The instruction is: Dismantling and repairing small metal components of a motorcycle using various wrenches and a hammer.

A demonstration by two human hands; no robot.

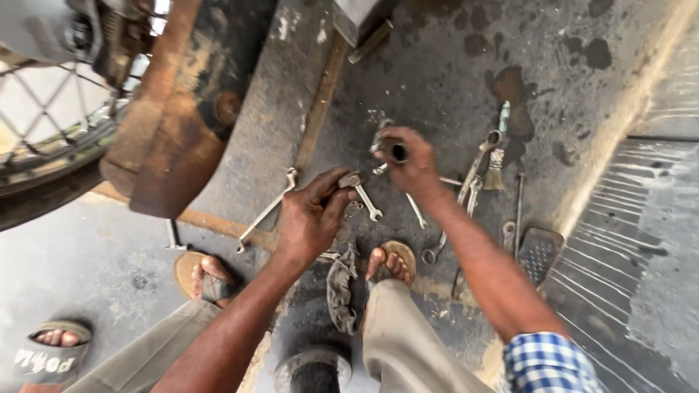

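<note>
Hands: left hand (313, 218) pinching a small steel spanner (362, 195), right hand (408, 161) clenched round a dark socket (397, 152); both stiff, likely oil-slick, best gripped mid-shank.

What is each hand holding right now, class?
Left hand: closed on a small metal part.
Right hand: closed on a dark round-ended tool.

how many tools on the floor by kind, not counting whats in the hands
spanners: about 5
brush: 1
rod: 1
rag: 1
total: about 8; some of the pile is hidden by the right hand
</note>
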